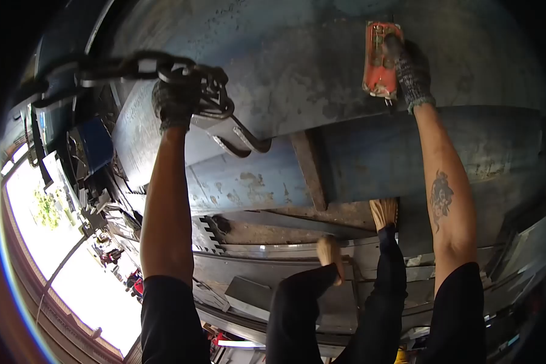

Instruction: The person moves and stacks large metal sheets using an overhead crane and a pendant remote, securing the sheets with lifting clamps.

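Gripping dark steel chain [147, 56], the left hand [175, 102] risks pinching if links tighten; the right hand [412, 71] clasps a boxy red controller [380, 73].

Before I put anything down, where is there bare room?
Bare: the metal sheet between the hooks and the red remote. Crowded: around the left hand, with chain and hooks, and around the feet, among metal pieces.

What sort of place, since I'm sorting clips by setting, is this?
Likely a metal workshop: large metal plates, a chain with hooks, and a red remote, perhaps for a hoist.
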A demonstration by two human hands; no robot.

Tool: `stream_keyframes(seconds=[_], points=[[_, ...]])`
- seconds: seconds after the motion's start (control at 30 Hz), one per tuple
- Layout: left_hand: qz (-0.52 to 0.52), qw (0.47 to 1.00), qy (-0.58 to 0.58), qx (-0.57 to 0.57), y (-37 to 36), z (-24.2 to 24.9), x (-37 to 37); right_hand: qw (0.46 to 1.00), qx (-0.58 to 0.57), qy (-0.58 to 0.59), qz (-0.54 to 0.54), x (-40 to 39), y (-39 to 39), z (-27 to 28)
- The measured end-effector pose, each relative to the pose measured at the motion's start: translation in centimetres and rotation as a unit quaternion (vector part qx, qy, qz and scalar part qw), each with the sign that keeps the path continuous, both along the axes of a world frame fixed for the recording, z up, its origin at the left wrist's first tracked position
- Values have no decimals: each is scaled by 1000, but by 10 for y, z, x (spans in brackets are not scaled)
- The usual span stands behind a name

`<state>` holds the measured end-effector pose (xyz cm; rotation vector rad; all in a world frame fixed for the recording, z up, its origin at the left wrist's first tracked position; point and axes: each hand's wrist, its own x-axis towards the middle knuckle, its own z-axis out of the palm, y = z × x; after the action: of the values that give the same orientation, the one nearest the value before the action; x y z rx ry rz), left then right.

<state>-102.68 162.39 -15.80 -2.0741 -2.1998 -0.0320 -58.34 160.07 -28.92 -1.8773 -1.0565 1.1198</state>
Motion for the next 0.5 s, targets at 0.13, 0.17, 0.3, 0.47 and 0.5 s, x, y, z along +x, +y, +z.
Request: stream_keyframes(seconds=[0.13, 0.17, 0.3, 0.47, 0.5], points=[[-120, 989, -83, 0, -51, 30, 9, 988, -2, -145, 47, -5, -3, 17], [-93, 995, -38, -8, -53, 33, 16, 989, 65, -129, 18, -10, -14, 14], [-115, 986, -80, 85, -59, 26, 16, 967, 88, -239, 28, -21, -45, 7], [-342, 936, 53, 55, -18, -4, -14, 955, 123, -270, 4, -25, -62, -25], [-382, 919, -79, 48, 14, -43, -55, 962, 122, -245, -10, -33, -59, -22]])
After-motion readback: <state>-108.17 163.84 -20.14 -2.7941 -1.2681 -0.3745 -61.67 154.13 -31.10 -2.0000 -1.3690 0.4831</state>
